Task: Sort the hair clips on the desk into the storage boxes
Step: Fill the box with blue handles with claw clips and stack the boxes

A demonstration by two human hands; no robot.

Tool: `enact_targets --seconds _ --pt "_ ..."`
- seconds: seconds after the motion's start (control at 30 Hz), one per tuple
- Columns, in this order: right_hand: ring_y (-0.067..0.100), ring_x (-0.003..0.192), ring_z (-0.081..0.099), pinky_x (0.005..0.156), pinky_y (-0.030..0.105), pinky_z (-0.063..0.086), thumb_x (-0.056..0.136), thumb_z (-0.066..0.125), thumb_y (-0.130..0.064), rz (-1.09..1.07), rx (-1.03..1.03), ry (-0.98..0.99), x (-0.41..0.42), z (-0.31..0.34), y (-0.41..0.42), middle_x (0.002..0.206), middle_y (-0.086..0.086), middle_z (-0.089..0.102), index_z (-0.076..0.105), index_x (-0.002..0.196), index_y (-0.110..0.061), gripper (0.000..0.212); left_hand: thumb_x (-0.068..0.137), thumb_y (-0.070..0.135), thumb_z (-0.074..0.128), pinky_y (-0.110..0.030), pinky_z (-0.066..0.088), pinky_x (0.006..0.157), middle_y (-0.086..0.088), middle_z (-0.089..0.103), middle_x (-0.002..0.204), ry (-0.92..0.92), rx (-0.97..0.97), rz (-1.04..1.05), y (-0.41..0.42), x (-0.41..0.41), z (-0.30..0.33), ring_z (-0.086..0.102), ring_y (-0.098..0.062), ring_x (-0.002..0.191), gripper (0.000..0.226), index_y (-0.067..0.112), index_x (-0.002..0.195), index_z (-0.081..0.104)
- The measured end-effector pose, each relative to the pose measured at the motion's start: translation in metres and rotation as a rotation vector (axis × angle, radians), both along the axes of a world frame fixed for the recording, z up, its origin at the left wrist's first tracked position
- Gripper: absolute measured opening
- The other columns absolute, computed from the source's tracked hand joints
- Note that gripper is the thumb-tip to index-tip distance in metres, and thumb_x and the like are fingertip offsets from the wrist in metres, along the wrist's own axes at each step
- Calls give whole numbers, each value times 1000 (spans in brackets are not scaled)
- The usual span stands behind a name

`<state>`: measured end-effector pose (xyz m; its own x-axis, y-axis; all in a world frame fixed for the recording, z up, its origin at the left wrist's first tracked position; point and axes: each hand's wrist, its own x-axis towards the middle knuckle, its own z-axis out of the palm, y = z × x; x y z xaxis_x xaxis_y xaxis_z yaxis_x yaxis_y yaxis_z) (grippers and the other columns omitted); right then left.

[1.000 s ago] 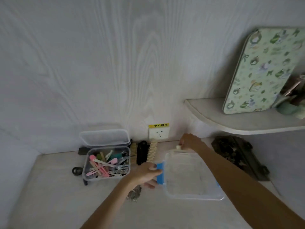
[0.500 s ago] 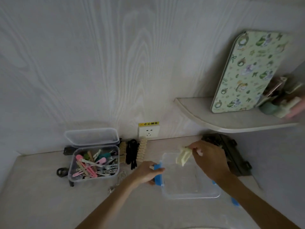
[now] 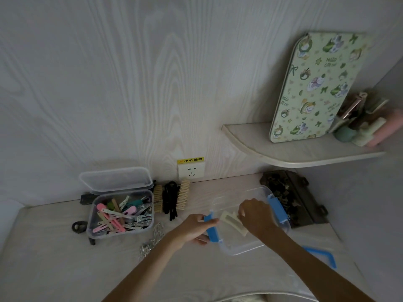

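left hand [image 3: 192, 231] grasping blue side latch [image 3: 212, 228] of clear plastic storage box [image 3: 244, 247], right hand [image 3: 256, 216] pinching pale cream hair clip [image 3: 231, 221] inside it

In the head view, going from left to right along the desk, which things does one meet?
Black hair tie → small clear box of coloured clips → black claw clip between two beige ones → left hand → clear box with blue latches → dark box.
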<state>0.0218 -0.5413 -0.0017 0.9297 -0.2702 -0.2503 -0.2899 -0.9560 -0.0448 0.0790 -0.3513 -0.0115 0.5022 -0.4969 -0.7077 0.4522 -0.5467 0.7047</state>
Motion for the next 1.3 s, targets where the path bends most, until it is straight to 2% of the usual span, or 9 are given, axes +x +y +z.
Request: enact_targets --seconds 0.3,0.43,0.5,0.67,0.77,0.87,1.07,1.2,1.3 --pt "20 100 58 73 23 40 88 55 -32 -215 294 125 12 -13 37 109 5 59 49 111 -11 31 87 42 60 -17 57 61 -13 63 118 21 17 -18 -1 2 8 68 -13 74 53 7 124 50" --pt "17 110 56 88 22 43 83 66 -30 -146 469 237 12 -12 36 114 3 58 55 85 -25 12 92 53 44 -18 56 62 -10 61 127 14 26 -105 9 9 5 69 -13 86 53 13 126 49" --pt "18 107 60 89 24 50 85 66 -21 -171 655 243 10 -9 32 122 7 61 66 104 -13 21 94 57 30 -16 53 64 -4 63 126 -31 11 -171 18 11 1 67 -4 84 52 20 122 54" --pt "14 102 63 73 12 51 93 53 -14 -137 668 219 11 -7 33 124 5 62 66 112 -11 23 98 29 41 -27 50 86 -1 64 118 -651 183 -224 32 27 -8 63 -16 103 26 17 111 60" --pt "11 104 62 88 16 47 89 60 -16 -139 651 213 12 -10 37 115 2 67 71 100 -15 15 94 11 43 -21 44 80 1 56 122 -1038 326 -185 29 49 5 58 -16 103 31 16 123 51" --pt "10 95 64 76 7 43 78 72 -17 -204 648 186 14 -16 39 100 0 71 64 73 -24 12 92 3 43 -34 45 91 -10 44 131 -1190 513 -437 14 68 13 46 -24 117 36 9 127 42" --pt "11 92 61 74 16 50 71 80 -24 -257 694 203 28 -10 32 92 -4 60 51 71 -25 28 98 9 35 -38 44 90 -16 44 130 -1090 655 -499 -3 78 3 51 -29 114 30 4 127 39" --pt "8 82 63 62 9 45 82 68 -33 -270 738 215 30 10 20 102 4 68 63 93 -15 22 93 18 52 -32 50 87 -11 39 133 -1053 454 -365 2 78 -2 54 -25 108 32 5 122 50" --pt "2 66 62 48 6 41 86 65 -27 -298 805 142 26 33 10 91 -1 67 62 82 -20 8 90 20 59 -10 45 74 -2 56 120 -1054 207 -217 15 74 0 61 -11 96 23 13 112 59"
